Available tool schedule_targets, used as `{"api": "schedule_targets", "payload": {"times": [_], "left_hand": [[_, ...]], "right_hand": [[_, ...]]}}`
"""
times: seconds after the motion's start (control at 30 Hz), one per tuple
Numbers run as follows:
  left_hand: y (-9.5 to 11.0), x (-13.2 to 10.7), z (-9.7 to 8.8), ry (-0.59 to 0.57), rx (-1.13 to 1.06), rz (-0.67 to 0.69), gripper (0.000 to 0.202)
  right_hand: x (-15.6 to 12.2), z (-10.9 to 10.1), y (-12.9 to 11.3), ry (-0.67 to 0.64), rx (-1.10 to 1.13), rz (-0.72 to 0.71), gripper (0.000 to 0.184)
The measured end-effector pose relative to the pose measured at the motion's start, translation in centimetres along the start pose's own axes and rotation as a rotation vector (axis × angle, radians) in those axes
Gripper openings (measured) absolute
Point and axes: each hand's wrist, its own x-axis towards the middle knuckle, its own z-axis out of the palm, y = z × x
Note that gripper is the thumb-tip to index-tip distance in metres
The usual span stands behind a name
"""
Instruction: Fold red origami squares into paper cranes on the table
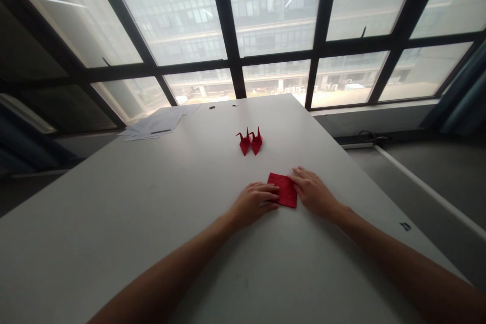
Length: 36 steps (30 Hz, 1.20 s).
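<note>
A square of red folded paper (287, 192) lies flat on the white table (152, 202) in front of me. The fingers of my left hand (254, 203) rest on its left edge, stretched out. At the paper's upper right edge, my right hand (313, 190) touches it with extended fingers, palm down. Beyond the paper stand two red origami cranes, a left one (245, 146) and a right one (256, 144), side by side with pointed necks and tails raised. The underside of the red paper is hidden.
Several white paper sheets (155, 122) lie at the table's far left, with a dark pen (160, 131) on them. A small dark mark (405, 226) sits near the right edge. Large windows with a dark frame (237, 73) rise behind the table.
</note>
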Motion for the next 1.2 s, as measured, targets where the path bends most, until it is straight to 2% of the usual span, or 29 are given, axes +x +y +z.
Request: {"api": "schedule_targets", "payload": {"times": [0.1,0.17,0.23,0.33,0.4,0.5,0.73,1.07,1.2], "left_hand": [[-0.3,0.1,0.2,0.036,-0.047,0.018,0.02],[-0.4,0.1,0.4,0.065,-0.071,0.013,0.02],[-0.5,0.0,0.4,0.085,-0.09,-0.003,0.02],[-0.5,-0.1,0.4,0.103,-0.113,-0.027,0.014],[-0.4,-0.1,0.3,0.115,-0.123,-0.037,0.011],[-0.4,-0.1,0.3,0.114,-0.135,-0.046,0.01],[-0.3,0.0,0.2,0.107,-0.164,-0.077,0.011],[-0.2,-0.1,0.3,0.103,-0.158,-0.098,0.011],[-0.4,0.0,0.5,0.117,-0.154,-0.089,0.009]], "right_hand": [[0.1,-0.4,0.1,0.118,0.063,0.002,0.039],[0.1,-1.0,-0.2,0.146,0.162,-0.062,0.035],[0.0,-1.8,-0.6,0.098,0.248,-0.154,0.03],[-0.3,-2.8,-1.0,-0.046,0.3,-0.279,0.016],[-0.5,-3.1,-1.0,-0.111,0.302,-0.319,0.023],[-0.4,-3.2,-0.9,-0.142,0.294,-0.319,0.032],[-0.4,-3.5,-0.8,-0.143,0.321,-0.318,0.017],[-0.3,-3.4,-0.5,-0.139,0.374,-0.315,0.012],[0.0,-2.9,-0.3,-0.097,0.4,-0.327,0.008]]}}
